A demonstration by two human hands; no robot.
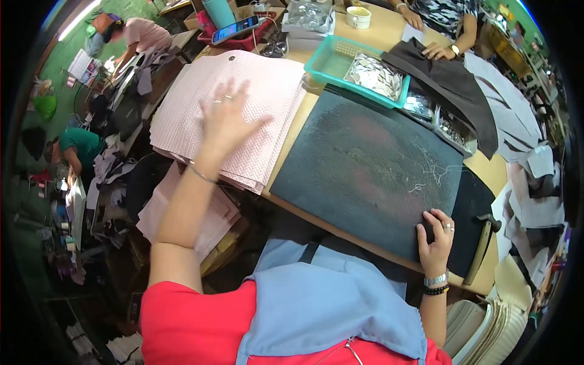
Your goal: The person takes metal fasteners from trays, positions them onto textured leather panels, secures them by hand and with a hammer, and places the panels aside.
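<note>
My left hand is spread over a stack of pale pink sheets with a zigzag texture; the hand is slightly blurred, and I cannot tell whether it presses on the top sheet. A small dark round piece lies near the stack's far edge. My right hand rests with thumb and bent fingers apart at the near right part of a dark, worn mat. Nothing shows in its grasp. Loose white threads lie on the mat. Beside this hand is a hammer with a pale handle.
A turquoise basket holding white pieces stands behind the mat. Across the table, another person's hand touches dark fabric. A phone and a mug stand at the back. More pink sheets lie below the table's left edge.
</note>
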